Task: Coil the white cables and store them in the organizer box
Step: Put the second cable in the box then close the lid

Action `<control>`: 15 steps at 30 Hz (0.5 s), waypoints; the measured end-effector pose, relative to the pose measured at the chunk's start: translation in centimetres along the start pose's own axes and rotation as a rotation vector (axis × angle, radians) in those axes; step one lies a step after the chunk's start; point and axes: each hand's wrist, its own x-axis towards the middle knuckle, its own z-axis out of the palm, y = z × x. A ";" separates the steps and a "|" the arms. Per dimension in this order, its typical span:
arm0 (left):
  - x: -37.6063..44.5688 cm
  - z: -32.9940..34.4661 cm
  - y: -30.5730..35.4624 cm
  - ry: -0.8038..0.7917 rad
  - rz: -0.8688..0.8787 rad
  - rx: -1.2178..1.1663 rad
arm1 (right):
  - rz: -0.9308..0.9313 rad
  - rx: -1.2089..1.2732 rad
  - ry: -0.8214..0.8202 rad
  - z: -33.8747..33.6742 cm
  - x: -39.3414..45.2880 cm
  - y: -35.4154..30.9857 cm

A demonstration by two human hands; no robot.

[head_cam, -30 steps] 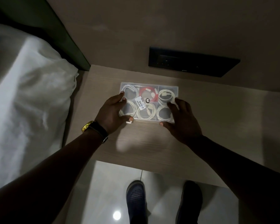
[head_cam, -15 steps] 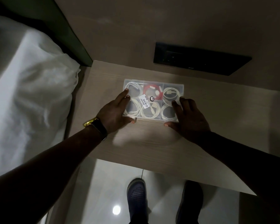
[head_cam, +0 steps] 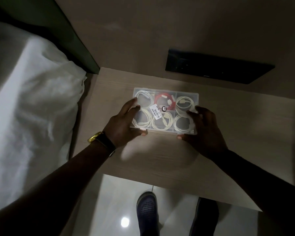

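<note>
The clear organizer box (head_cam: 165, 111) of coiled white cables (head_cam: 183, 103) sits on the table (head_cam: 228, 133), grasped at both ends between left hand (head_cam: 121, 126) and right hand (head_cam: 206, 130)

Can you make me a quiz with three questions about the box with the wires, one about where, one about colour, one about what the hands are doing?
1. Where does the organizer box lie?
A. on the bed
B. on the wooden table
C. on the floor

2. What colour is the cable in the far middle compartment?
A. red
B. blue
C. black

3. What are the hands doing?
A. hanging in the air, away from the box
B. coiling a loose cable
C. gripping the box at both ends

Answers: 1 B, light wood shows all around it. 2 A, the red cable sits between white cables. 3 C, the left hand and right hand clasp its ends.
</note>
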 end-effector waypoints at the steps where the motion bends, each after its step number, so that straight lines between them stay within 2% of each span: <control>1: -0.2 -0.2 -0.1 -0.006 -0.075 -0.141 | 0.096 0.144 0.025 0.0 -0.3 -0.1; 5: -0.8 0.7 0.3 0.163 -0.466 -0.501 | 0.483 0.566 0.221 0.6 -1.0 -0.6; 8: 0.3 1.0 1.7 0.246 -0.710 -0.879 | 0.763 0.958 0.282 0.2 0.2 -1.6; 12: 3.4 0.6 2.6 0.314 -0.861 -1.131 | 0.866 1.172 0.269 -1.6 2.8 -1.6; 15: 5.9 0.5 2.2 0.294 -0.944 -1.159 | 0.991 1.200 0.254 -2.6 5.1 -1.3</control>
